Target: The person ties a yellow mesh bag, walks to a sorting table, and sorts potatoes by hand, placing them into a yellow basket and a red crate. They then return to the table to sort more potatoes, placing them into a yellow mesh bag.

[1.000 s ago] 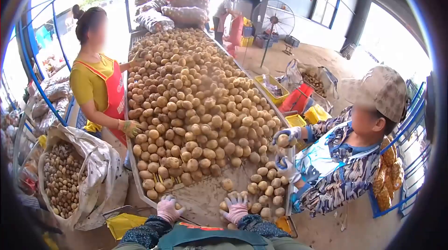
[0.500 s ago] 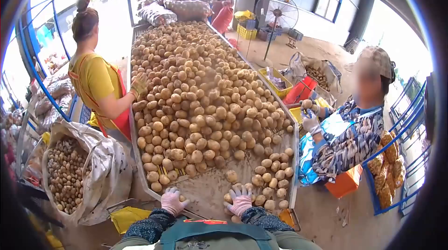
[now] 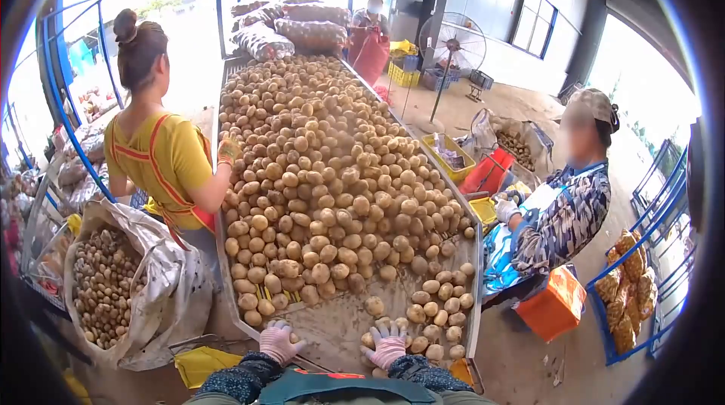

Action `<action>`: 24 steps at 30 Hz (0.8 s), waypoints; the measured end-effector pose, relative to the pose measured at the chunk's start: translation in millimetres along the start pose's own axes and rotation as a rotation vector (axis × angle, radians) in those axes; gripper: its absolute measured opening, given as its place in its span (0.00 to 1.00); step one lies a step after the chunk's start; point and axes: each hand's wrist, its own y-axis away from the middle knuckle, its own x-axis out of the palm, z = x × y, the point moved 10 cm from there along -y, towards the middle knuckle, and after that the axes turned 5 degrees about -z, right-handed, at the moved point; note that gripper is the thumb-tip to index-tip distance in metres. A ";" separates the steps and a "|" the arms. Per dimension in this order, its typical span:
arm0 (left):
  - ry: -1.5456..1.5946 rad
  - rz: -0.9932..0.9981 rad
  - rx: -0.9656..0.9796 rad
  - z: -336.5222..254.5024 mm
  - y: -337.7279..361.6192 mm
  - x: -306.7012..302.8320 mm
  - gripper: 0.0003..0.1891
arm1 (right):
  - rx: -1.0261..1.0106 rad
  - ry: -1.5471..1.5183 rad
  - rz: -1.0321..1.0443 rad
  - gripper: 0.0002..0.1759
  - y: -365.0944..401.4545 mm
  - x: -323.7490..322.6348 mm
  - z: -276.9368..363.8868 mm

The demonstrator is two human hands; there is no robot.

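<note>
Both my hands wear pinkish-white gloves at the near end of a metal sorting table (image 3: 476, 314) heaped with potatoes (image 3: 325, 171). My left hand (image 3: 279, 341) rests by the near left corner, fingers spread, with a small potato at its thumb. My right hand (image 3: 387, 344) lies with fingers apart on the table surface, touching or beside potatoes near its thumb and fingertips; it grips none that I can see. A looser group of potatoes (image 3: 442, 303) lies to its right.
A person in yellow (image 3: 162, 148) stands at the left side, a person in camouflage (image 3: 566, 208) at the right. A white sack of small potatoes (image 3: 177, 307), an orange crate (image 3: 553, 303), a yellow crate (image 3: 453, 167), a fan (image 3: 453, 44) and full mesh sacks (image 3: 313, 27) surround the table.
The view has shifted slightly. The person at right has turned toward the table's side with hands lowered, and the person at left has turned further away. My hands stay in nearly the same place.
</note>
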 end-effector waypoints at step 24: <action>-0.006 -0.023 -0.011 3.3 1.3 7.2 0.30 | -0.006 0.005 0.047 0.45 -0.6 1.3 -1.9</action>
